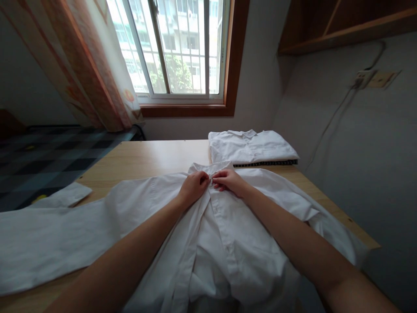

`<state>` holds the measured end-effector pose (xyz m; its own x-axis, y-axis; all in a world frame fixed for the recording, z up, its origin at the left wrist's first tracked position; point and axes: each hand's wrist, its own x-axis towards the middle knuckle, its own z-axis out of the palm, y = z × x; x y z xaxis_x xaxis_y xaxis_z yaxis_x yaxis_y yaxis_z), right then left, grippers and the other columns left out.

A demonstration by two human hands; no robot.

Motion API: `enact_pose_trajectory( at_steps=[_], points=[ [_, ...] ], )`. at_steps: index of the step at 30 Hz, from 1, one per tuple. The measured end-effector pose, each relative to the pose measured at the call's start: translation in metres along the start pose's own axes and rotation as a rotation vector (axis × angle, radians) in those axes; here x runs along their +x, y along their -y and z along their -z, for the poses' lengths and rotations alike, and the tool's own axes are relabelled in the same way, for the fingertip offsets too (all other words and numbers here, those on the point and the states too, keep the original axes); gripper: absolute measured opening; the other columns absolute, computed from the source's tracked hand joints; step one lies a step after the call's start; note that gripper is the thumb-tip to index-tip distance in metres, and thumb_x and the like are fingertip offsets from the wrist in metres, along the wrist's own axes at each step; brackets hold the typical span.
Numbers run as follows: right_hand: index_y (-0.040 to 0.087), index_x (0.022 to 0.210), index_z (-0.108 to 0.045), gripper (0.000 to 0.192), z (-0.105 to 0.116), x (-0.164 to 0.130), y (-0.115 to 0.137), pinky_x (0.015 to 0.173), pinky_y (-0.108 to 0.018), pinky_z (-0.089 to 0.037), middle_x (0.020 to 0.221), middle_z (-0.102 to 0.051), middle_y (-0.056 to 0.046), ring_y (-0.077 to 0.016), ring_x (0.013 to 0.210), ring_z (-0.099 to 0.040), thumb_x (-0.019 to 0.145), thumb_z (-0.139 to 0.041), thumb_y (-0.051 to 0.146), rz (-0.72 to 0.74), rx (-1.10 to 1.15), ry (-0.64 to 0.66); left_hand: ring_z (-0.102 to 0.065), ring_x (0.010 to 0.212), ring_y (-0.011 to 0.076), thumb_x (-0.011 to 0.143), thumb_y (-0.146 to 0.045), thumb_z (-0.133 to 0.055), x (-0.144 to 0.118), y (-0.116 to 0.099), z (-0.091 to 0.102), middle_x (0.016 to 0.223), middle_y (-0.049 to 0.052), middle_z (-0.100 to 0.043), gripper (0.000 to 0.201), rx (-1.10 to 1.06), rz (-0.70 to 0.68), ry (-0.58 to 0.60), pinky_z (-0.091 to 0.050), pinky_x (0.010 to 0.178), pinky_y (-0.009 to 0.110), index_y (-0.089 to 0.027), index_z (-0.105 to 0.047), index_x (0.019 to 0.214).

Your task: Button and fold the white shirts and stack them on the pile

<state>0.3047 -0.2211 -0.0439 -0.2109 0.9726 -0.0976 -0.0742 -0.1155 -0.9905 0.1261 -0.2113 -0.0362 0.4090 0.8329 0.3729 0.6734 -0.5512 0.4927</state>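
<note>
A white long-sleeved shirt (257, 243) lies front up across the table, its collar (211, 167) at the far side. Both front edges meet just below the collar and part lower down, where a placket with small buttons shows. My left hand (194, 188) is closed in a pinch on the cloth at the neck opening. Right beside it, my right hand (230, 180) pinches the other front edge, fingertips nearly touching those of the left. Whether a button sits between the fingertips is hidden. One sleeve (65, 239) stretches left; the other side drapes over the right edge.
A folded white shirt (250, 147) rests on a dark striped item at the back right of the wooden table (156, 154). Beyond are a window (176, 48) and a curtain (84, 56). A checked bed (48, 161) stands left; a cord (329, 124) hangs on the right wall.
</note>
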Motion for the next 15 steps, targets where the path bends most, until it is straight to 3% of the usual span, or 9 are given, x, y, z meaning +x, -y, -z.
enact_pose_trajectory(
  at_steps=[6, 10, 15],
  points=[
    [0.013, 0.077, -0.067, 0.008, -0.008, -0.001, -0.003, 0.038, -0.014, -0.042, 0.065, -0.064, 0.001, -0.0080, 0.052, -0.058, 0.071, -0.072, 0.017, 0.075, -0.102, -0.076, -0.063, 0.069, 0.0161, 0.082, -0.021, -0.056, 0.002, 0.001, 0.000, 0.077, 0.003, -0.071, 0.013, -0.038, 0.028, 0.008, -0.048, 0.067, 0.026, -0.018, -0.069, 0.082],
    [0.014, 0.077, -0.067, 0.006, -0.011, -0.001, -0.005, 0.037, -0.017, -0.035, 0.055, -0.057, 0.004, -0.0075, 0.044, -0.048, 0.074, -0.067, 0.020, 0.173, -0.266, -0.137, -0.061, 0.067, 0.0156, 0.079, -0.019, -0.057, 0.002, -0.001, 0.002, 0.075, 0.003, -0.071, 0.012, -0.063, 0.046, 0.024, -0.046, 0.066, 0.025, -0.017, -0.069, 0.080],
    [0.015, 0.075, -0.071, 0.006, -0.015, 0.002, -0.006, 0.055, -0.022, -0.044, 0.058, -0.063, 0.001, -0.0117, 0.055, -0.056, 0.074, -0.066, 0.016, 0.309, -0.501, -0.216, -0.061, 0.066, 0.0154, 0.077, -0.017, -0.056, 0.003, -0.004, 0.004, 0.073, 0.002, -0.071, 0.016, -0.051, 0.053, 0.049, -0.046, 0.065, 0.025, -0.016, -0.071, 0.080]
  ],
)
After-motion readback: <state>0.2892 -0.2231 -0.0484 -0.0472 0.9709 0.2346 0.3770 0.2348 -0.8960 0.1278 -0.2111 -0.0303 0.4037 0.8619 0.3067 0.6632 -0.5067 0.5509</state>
